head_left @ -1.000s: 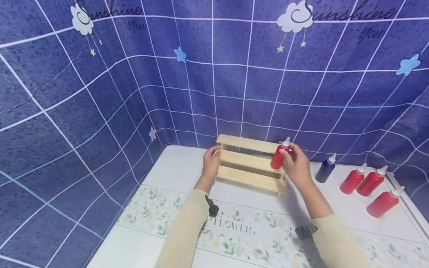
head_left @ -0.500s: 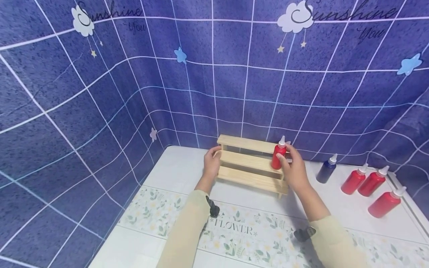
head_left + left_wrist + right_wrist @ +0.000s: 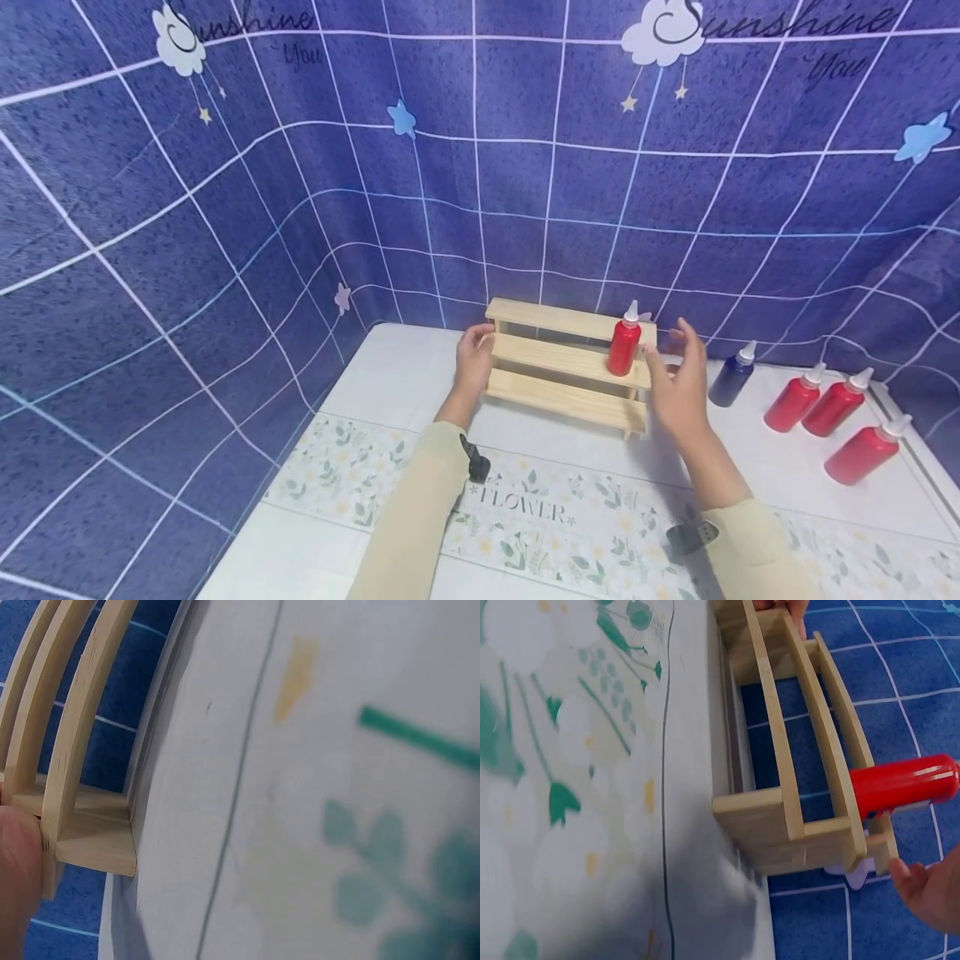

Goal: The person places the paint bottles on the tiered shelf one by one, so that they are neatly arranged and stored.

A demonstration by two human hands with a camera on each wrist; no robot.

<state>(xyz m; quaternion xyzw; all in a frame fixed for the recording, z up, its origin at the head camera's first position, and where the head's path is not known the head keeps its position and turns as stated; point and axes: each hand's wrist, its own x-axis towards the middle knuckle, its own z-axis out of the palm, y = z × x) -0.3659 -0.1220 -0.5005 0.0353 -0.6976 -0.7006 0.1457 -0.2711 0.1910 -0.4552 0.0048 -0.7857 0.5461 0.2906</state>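
A three-tier wooden display rack stands at the back of the table. My left hand grips its left end; in the left wrist view the thumb presses against the end of the wood. Upright on the middle tier, near the right end, is a red squeeze bottle with a white nozzle tip. My right hand is apart from the bottle, just off the rack's right end, fingers spread and holding nothing. In the right wrist view the red bottle shows beyond the tiers, with my right fingertips by the rack's end.
Right of the rack stands a dark blue squeeze bottle. Farther right are three red bottles, the nearest one by the table's right edge. A blue gridded curtain hangs behind. The white tablecloth has a floral band.
My right hand set the red bottle upright on the middle tier, let go of it and drew away to the right. The left hand stayed at the rack's left end.
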